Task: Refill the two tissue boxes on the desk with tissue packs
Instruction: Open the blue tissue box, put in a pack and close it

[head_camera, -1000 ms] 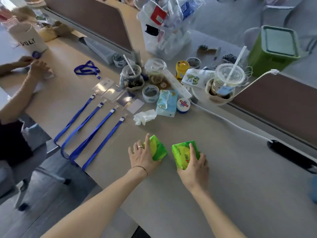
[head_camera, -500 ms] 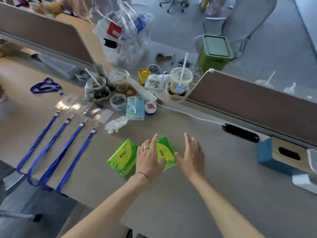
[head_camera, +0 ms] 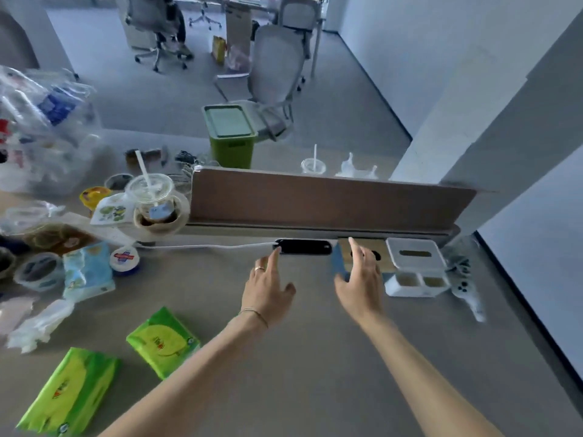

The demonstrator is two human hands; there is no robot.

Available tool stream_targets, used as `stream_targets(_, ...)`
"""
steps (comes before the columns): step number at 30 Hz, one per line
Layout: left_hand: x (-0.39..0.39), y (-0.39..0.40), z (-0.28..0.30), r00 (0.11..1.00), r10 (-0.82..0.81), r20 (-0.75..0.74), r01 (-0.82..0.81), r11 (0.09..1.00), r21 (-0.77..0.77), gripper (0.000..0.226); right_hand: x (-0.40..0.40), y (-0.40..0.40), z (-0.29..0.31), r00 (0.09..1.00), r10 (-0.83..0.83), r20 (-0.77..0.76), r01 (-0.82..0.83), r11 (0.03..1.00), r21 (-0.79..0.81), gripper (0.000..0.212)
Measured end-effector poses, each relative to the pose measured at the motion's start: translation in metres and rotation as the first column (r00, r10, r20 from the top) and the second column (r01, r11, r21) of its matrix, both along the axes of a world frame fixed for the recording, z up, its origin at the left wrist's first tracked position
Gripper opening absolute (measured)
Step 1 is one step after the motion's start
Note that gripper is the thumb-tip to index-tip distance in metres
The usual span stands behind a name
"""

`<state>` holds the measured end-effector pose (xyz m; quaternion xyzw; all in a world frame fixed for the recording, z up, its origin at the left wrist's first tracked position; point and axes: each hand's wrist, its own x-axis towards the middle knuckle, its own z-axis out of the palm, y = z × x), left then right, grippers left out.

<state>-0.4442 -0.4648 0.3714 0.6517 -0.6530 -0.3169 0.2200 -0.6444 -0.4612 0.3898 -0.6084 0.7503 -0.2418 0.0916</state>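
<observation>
Two green tissue packs lie flat on the desk at lower left, one (head_camera: pixel 164 340) nearer the middle and one (head_camera: pixel 71 392) by the front edge. A blue tissue box with a wooden top (head_camera: pixel 339 258) stands against the partition, partly hidden behind my right hand (head_camera: pixel 359 287). Right of it sits a white tissue box (head_camera: pixel 413 257) with small front compartments. My left hand (head_camera: pixel 266 290) hovers with fingers spread, apart from the blue box. Both hands hold nothing and reach toward the boxes.
A black slot (head_camera: pixel 304 246) with a white cable sits in the desk by the brown partition (head_camera: pixel 328 197). Cups, tape rolls, a blue wipes pack (head_camera: pixel 86 269) and crumpled tissue crowd the left. A white controller (head_camera: pixel 465 287) lies at far right near the desk edge.
My hands let go of the two green packs and moved right toward the tissue boxes. The view swung right, bringing both boxes into sight.
</observation>
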Motion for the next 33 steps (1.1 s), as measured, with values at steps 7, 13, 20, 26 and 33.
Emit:
stream_targets(7,-0.106,-0.059,-0.025,0.989,-0.139,0.044,0.129,0.975,0.180,0.079,-0.121,-0.048,-0.018,0.996,0.023,-0.088,-0.011,0.991,0.132,0.063)
stream_targets(13,-0.177,-0.096,-0.053,0.917,-0.311,0.250,0.255,0.938,0.233,0.083,-0.168,-0.090,-0.063,0.945,0.279,-0.170,-0.220,0.928,0.301,0.067)
stream_targets(20,-0.218,-0.125,-0.089,0.736,-0.490,0.467,0.317,0.859,0.401,0.086,-0.190,-0.119,-0.109,0.798,0.519,-0.308,-0.378,0.827,0.416,0.056)
stream_targets(26,-0.215,-0.125,-0.101,0.733,-0.421,0.534,0.307,0.905,0.294,0.062,-0.193,-0.121,-0.120,0.783,0.539,-0.312,-0.414,0.825,0.385,0.048)
stream_targets(33,-0.173,-0.087,-0.082,0.781,-0.366,0.506,0.283,0.930,0.235,0.059,-0.157,-0.091,-0.107,0.797,0.537,-0.277,-0.453,0.834,0.314,0.050)
